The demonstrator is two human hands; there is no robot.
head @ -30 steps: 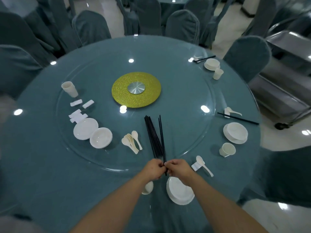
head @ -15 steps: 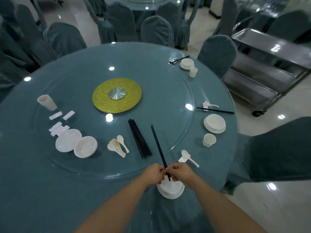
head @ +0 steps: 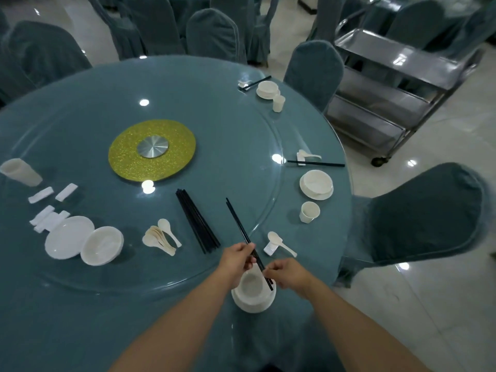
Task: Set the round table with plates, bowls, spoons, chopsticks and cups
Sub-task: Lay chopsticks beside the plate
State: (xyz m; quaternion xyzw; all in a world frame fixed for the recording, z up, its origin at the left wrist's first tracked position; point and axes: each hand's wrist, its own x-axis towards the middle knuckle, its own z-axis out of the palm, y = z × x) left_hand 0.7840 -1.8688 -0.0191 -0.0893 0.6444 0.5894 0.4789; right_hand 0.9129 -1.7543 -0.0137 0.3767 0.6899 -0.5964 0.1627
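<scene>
Head view: both my hands, left grip (head: pixel 237 260) and right grip (head: pixel 288 273), pinch thin, stiff, slippery-looking black chopsticks (head: pixel 243 233) by their near ends above a bowl (head: pixel 252 287).

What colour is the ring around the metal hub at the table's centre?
Glittery yellow-gold ring, seen in the head view.

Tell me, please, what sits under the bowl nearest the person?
The bowl rests on a white plate, only its rim showing. The held chopsticks cross above.
</scene>
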